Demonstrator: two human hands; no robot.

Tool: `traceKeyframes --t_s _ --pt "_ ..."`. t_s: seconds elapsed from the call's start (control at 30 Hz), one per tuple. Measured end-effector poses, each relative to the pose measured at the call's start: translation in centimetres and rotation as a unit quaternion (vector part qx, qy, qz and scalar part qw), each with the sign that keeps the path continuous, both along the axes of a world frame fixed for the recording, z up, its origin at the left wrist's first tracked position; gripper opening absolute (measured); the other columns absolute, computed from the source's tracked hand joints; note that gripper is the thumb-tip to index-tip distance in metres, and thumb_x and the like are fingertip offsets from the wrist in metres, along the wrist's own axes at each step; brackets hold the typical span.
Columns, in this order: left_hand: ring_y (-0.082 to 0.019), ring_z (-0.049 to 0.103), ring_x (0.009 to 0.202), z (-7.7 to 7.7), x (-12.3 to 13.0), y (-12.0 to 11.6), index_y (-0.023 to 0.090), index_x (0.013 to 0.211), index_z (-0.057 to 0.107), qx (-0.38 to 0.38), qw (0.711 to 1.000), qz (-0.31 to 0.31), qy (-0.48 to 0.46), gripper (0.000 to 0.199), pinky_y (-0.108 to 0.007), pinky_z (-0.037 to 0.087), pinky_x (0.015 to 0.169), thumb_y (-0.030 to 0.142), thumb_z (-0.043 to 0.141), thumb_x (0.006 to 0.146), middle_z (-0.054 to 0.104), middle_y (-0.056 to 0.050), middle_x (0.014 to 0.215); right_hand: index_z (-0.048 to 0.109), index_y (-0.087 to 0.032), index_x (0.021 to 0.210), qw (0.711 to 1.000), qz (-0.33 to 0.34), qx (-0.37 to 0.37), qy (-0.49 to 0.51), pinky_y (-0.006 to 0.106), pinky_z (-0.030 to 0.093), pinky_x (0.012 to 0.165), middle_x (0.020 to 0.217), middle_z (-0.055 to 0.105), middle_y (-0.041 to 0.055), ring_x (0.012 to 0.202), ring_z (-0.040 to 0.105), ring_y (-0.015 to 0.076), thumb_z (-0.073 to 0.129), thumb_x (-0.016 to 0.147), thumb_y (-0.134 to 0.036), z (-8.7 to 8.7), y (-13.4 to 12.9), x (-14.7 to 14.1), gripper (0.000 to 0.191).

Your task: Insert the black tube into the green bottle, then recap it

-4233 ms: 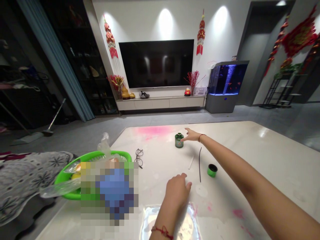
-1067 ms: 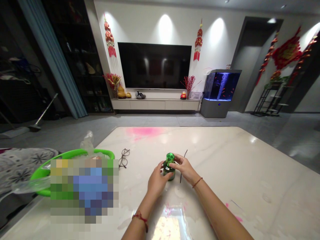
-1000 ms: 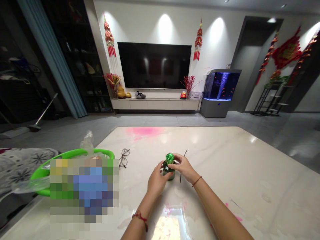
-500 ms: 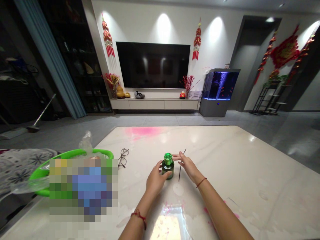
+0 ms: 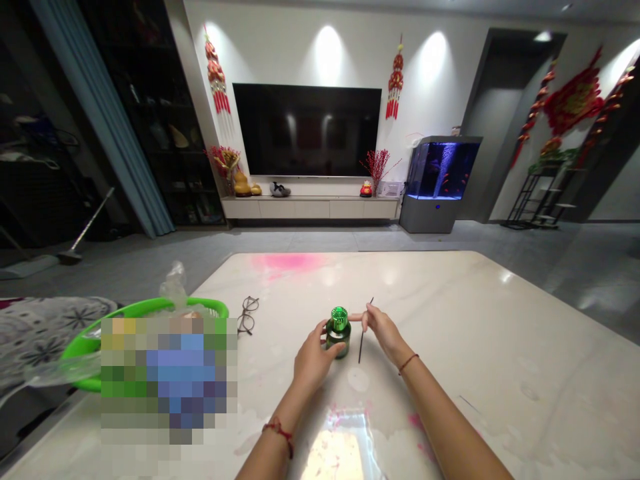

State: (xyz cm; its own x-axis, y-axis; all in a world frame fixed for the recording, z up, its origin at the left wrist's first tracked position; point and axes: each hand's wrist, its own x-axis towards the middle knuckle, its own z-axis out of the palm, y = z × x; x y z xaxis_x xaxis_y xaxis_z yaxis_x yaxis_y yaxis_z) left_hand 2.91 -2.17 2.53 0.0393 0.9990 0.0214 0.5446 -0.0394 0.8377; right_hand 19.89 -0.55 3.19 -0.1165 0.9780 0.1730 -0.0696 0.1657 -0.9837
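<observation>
A small dark green glass bottle (image 5: 339, 343) with a shiny green cap (image 5: 339, 319) stands upright on the pale marble-look table. My left hand (image 5: 316, 357) is wrapped round its left side, thumb across the front. To the right is my right hand (image 5: 383, 331), its index finger stretched toward the bottle just below the cap; whether the tip touches cannot be made out. The other right fingers are bent, with nothing visible in them. A thin dark stick (image 5: 361, 347) lies on the table by the right hand, partly hidden under it.
Folded eyeglasses (image 5: 247, 315) lie left of the bottle. A green plastic basket (image 5: 145, 308) with plastic bags stands at the left, partly blurred by pixelation. Pink stains (image 5: 287, 261) mark the table (image 5: 500, 313). Beyond are a television (image 5: 307, 130) and a lit aquarium (image 5: 443, 170).
My right hand has shifted slightly right, its index finger now straighter and the other fingers more bent. The left hand keeps its hold on the bottle, which looks slightly turned or tilted.
</observation>
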Motion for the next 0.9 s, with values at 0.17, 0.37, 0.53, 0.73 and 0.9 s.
traceKeyframes --t_s 0.17,0.37,0.53,0.73,0.9 --pt "-0.021 0.058 0.097 0.1 0.0 0.1 0.023 0.122 0.044 -0.002 1.0 0.009 0.021 0.06 -0.026 0.043 0.076 0.035 0.063 0.066 0.057 -0.007 0.12 0.057 -0.018 0.06 0.992 -0.099 0.003 -0.076 0.034 0.044 0.081 0.072 0.066 0.007 0.08 0.061 0.0201 0.042 0.078 -0.053 -1.1 1.0 0.8 0.043" --pt "-0.02 0.06 0.092 -0.5 -0.1 0.3 0.023 0.122 0.044 0.004 1.0 0.003 -0.011 0.061 -0.026 0.044 0.074 0.035 0.064 0.066 0.056 -0.008 0.12 0.062 -0.02 0.099 0.908 -0.106 0.096 -0.394 0.038 0.031 0.098 0.115 0.059 0.007 0.112 0.047 0.0216 0.043 0.078 -0.017 -3.7 0.3 -0.7 0.029" --pt "-0.02 0.061 0.091 -1.0 -0.3 0.5 0.022 0.123 0.043 0.009 0.999 -0.007 -0.031 0.063 -0.026 0.045 0.074 0.035 0.064 0.065 0.056 -0.008 0.12 0.063 -0.021 0.1 0.859 -0.096 0.099 -0.494 0.037 0.028 0.098 0.119 0.055 0.0065 0.115 0.043 0.0232 0.042 0.079 -0.014 -4.4 -0.3 -1.9 0.03" --pt "-0.02 0.059 0.096 -1.0 -0.2 0.4 0.023 0.12 0.045 0.014 1.0 -0.003 -0.021 0.059 -0.027 0.044 0.077 0.033 0.064 0.065 0.057 -0.007 0.118 0.064 -0.02 0.07 0.826 -0.245 0.038 -0.507 0.034 0.036 0.079 0.083 0.062 0.0099 0.089 0.051 0.0247 0.05 0.078 -0.033 -3.8 -0.5 -1.3 0.021" --pt "-0.021 0.057 0.099 -0.9 -0.1 0.4 0.021 0.121 0.044 0.014 1.0 -0.005 -0.018 0.061 -0.029 0.043 0.08 0.034 0.064 0.065 0.058 -0.008 0.116 0.059 -0.015 0.1 0.802 -0.299 0.024 -0.517 0.036 0.036 0.079 0.096 0.059 0.0138 0.094 0.05 0.0283 0.058 0.071 -0.039 -4.4 0.3 -1.4 0.037"
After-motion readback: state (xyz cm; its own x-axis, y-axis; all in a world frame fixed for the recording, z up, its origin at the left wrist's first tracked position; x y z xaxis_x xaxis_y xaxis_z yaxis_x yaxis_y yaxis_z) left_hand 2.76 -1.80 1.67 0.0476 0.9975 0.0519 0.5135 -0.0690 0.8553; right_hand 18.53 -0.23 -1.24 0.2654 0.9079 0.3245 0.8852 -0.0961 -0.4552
